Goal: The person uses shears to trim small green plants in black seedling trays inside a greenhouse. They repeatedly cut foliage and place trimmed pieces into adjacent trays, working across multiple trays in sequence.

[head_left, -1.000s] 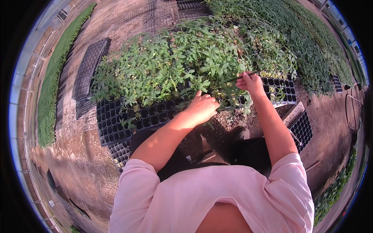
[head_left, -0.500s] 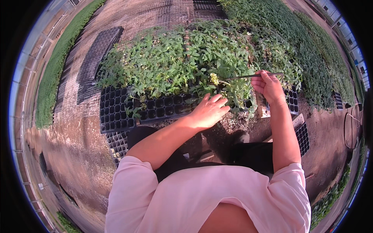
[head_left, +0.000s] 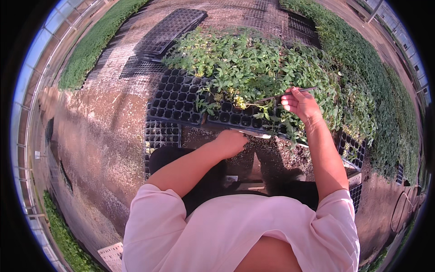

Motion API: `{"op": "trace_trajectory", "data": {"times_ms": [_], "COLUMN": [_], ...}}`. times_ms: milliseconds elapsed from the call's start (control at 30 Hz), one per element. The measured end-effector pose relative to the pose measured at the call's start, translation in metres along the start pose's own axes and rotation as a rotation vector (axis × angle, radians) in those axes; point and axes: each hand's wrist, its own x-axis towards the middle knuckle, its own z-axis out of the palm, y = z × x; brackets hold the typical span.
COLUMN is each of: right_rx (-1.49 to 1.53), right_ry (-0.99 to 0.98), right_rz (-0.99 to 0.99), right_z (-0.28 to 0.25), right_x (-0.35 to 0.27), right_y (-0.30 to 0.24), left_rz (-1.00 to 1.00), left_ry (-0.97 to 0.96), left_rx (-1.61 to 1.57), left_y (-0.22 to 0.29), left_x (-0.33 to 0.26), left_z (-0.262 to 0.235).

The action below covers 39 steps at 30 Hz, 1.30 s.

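Observation:
My right hand (head_left: 301, 106) is closed on a thin dark stick-like tool (head_left: 308, 89), held nearly level over the seedlings. The tool's far end points left, near a pale yellow-green plant clump (head_left: 239, 102). Leafy green seedlings (head_left: 244, 59) fill much of the black cell tray, while its front-left cells (head_left: 231, 119) stand bare. My left hand (head_left: 232, 143) is drawn in like a fist below the tray's front edge, close to a pale strip (head_left: 258, 134). Its fingertips are hidden, and whether it grips anything is unclear.
An unplanted black cell tray (head_left: 176, 97) adjoins on the left, with another (head_left: 163, 134) lower down. Stacked dark trays (head_left: 170, 31) lie on wire mesh behind. Dense seedling beds (head_left: 362, 68) run along the right. My knees are under the front edge.
My left hand has left the seedlings and come down below the tray's front edge, its fingers drawn in. The view has swung left. My right hand still holds the tool.

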Motion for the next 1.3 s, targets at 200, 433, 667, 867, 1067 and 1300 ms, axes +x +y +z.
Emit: {"op": "trace_trajectory", "data": {"times_ms": [200,433,667,867,1067,1300], "right_rx": [-0.209,-0.863,-1.211,-0.798,-0.412,-0.524], "right_ry": [0.014,-0.029,-0.078,0.060,0.406,0.381], "right_rz": [0.000,-0.261,-0.409,-0.431,-0.515,-0.346], "right_z": [0.058,0.121,0.146,0.056,-0.075,-0.146], "right_x": [0.034,0.055,0.042,-0.025,-0.072,-0.079], "right_y": [0.008,0.029,0.007,-0.054,-0.065,-0.041], "left_rz": [-0.363,-0.566,-0.535,-0.547,-0.645,-0.631], "left_ry": [-0.067,0.105,0.107,0.019,0.022,0.052], "left_rx": [0.045,0.101,0.030,0.102,-0.032,-0.048], "left_y": [-0.033,-0.051,-0.066,-0.057,-0.063,-0.059], "left_x": [0.004,0.009,0.019,0.027,0.022,0.034], "left_z": [0.016,0.011,0.021,0.019,0.015,0.008]}}
